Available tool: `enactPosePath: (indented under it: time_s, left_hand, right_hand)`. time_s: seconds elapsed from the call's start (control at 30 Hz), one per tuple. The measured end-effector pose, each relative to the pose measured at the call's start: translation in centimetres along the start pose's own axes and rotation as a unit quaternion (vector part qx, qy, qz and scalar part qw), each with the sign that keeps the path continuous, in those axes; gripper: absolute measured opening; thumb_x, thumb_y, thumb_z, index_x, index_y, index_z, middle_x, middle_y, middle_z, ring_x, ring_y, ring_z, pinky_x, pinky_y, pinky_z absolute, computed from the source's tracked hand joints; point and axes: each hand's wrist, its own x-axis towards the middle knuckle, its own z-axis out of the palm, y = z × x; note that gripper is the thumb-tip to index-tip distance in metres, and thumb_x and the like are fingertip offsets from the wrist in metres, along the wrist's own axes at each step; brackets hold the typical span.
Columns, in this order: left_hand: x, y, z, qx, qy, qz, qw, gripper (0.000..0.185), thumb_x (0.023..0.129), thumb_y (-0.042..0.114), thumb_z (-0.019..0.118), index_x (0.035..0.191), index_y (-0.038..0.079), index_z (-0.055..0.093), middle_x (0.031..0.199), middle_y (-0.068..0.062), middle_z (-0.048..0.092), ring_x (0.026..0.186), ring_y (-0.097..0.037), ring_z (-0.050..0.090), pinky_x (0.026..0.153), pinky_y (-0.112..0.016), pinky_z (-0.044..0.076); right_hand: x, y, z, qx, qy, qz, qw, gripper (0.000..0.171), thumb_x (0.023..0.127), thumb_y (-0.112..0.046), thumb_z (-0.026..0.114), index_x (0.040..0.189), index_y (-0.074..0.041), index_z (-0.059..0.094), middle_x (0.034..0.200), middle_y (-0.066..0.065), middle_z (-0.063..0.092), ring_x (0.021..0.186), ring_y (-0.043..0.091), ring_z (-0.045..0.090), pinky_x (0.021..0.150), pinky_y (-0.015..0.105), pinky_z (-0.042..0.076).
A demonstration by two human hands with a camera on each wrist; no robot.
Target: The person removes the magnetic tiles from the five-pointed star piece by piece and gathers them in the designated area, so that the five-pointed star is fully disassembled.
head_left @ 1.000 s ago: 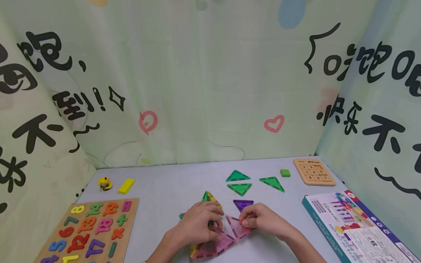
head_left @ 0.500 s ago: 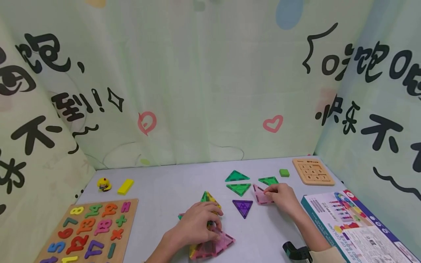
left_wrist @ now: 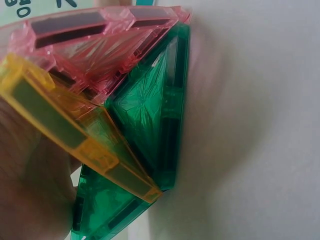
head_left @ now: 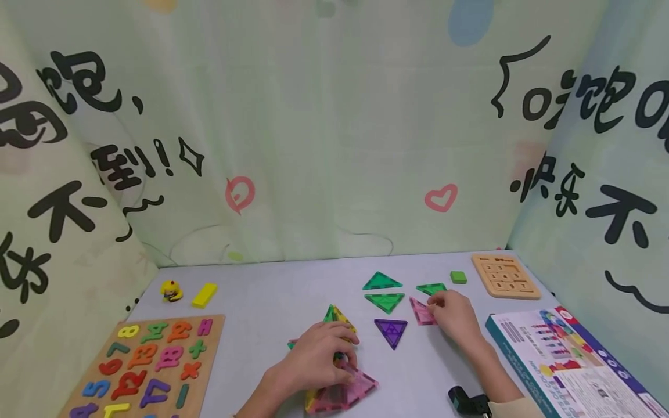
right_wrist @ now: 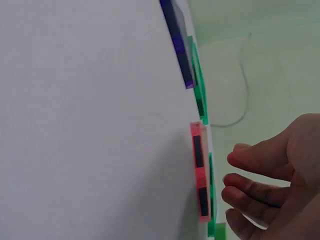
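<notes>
so the right hand (head_left: 453,313) is out at about 2 o'clock from the middle of the surface (head_left: 272,302), sitting right at the pink triangle tile (head_left: 421,312). That tile lies flat, just at the hand's 9 o'clock side, fingertips at its edge. In the right wrist view the fingers (right_wrist: 255,160) look loose and only slightly bent, close to the tile's edge, not wrapped round it; whether they actually touch it I can't tell from that angle. Looks like a relaxed hand, not a grip

The tile's long edge runs roughly from 11 to 5 o'clock, and it sits between the purple triangle (head_left: 391,332) at its 8 o'clock and a green triangle (head_left: 431,288) at its 12 o'clock, which the hand partly covers. Two more green triangles (head_left: 383,291) lie together at its 10 o'clock

The left hand (head_left: 319,361) is well apart from all that, down at 6 o'clock near the front edge, fingers curled over the stacked-up tile cluster (head_left: 342,389) (pink, yellow, green). The left wrist view shows those pieces (left_wrist: 115,115) bunched against the palm, so that hand is clamped on the cluster

So the right hand is clearly nearer to the pink tile, with the left one busy holding the build
</notes>
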Motion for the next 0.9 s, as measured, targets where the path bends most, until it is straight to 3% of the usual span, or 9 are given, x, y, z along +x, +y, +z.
enactPosePath:
  time_s: [0.17,0.3,0.4,0.5,0.6,0.67,0.9]
  left_hand:
    - [0.1,0.2,-0.1,0.001,0.006,-0.005,1.0000,0.011,0.081,0.042,0.078,0.082,0.039,0.068,0.126,0.018,0.063,0.135,-0.013,0.048,0.114,-0.050,0.037]
    - [0.1,0.4,-0.1,-0.004,0.010,-0.018,0.9998,0.011,0.081,0.042,0.078,0.081,0.038,0.067,0.126,0.017,0.064,0.136,-0.014,0.048,0.114,-0.051,0.036]
    - [0.2,0.5,0.0,-0.009,0.012,-0.027,0.9995,0.011,0.082,0.043,0.078,0.081,0.039,0.067,0.126,0.017,0.064,0.135,-0.015,0.048,0.114,-0.053,0.036]
    - [0.1,0.4,0.1,-0.017,0.021,-0.039,0.9989,0.011,0.081,0.043,0.078,0.080,0.039,0.068,0.125,0.016,0.064,0.135,-0.016,0.048,0.113,-0.055,0.036]
    - [0.1,0.3,0.2,-0.021,0.034,-0.042,0.9983,0.011,0.081,0.042,0.079,0.080,0.039,0.068,0.124,0.016,0.065,0.134,-0.016,0.049,0.113,-0.056,0.036]
    - [0.1,0.3,0.3,-0.021,0.041,-0.042,0.9980,0.012,0.080,0.042,0.079,0.080,0.038,0.068,0.123,0.016,0.065,0.134,-0.016,0.049,0.113,-0.056,0.036]
    - [0.1,0.3,0.2,-0.016,0.045,-0.040,0.9981,0.012,0.080,0.043,0.080,0.081,0.039,0.069,0.123,0.016,0.065,0.134,-0.016,0.050,0.112,-0.054,0.037]
  right_hand:
    - [-1.7,-1.6,-0.9,0.032,-0.019,-0.044,0.998,0.019,0.093,-0.009,0.063,0.109,-0.001,0.072,0.105,0.014,0.070,0.090,0.023,0.059,0.072,0.029,0.053]
    - [-3.1,-3.4,-1.1,0.058,-0.094,-0.087,0.990,0.015,0.093,-0.010,0.066,0.105,-0.006,0.073,0.100,0.006,0.072,0.088,0.017,0.061,0.072,0.025,0.052]
    - [-4.3,-4.5,-0.4,0.084,-0.198,-0.123,0.969,0.014,0.092,-0.013,0.067,0.104,-0.009,0.074,0.097,0.002,0.072,0.087,0.015,0.059,0.073,0.023,0.050]
    - [-5.2,-5.6,1.1,0.120,-0.300,-0.154,0.934,0.013,0.092,-0.017,0.069,0.101,-0.011,0.074,0.093,0.001,0.072,0.082,0.013,0.059,0.070,0.023,0.049]
    - [-6.0,-6.3,2.7,0.158,-0.354,-0.155,0.909,0.008,0.090,-0.014,0.071,0.096,-0.010,0.074,0.086,0.002,0.071,0.074,0.011,0.058,0.066,0.022,0.049]
    - [-6.4,-6.5,3.4,0.176,-0.360,-0.150,0.904,0.005,0.088,-0.011,0.072,0.092,-0.008,0.073,0.080,0.002,0.069,0.069,0.010,0.057,0.062,0.021,0.048]
    - [-6.5,-6.7,3.9,0.198,-0.349,-0.123,0.908,0.006,0.084,-0.005,0.075,0.088,-0.001,0.071,0.073,0.001,0.065,0.066,0.011,0.053,0.060,0.022,0.045]
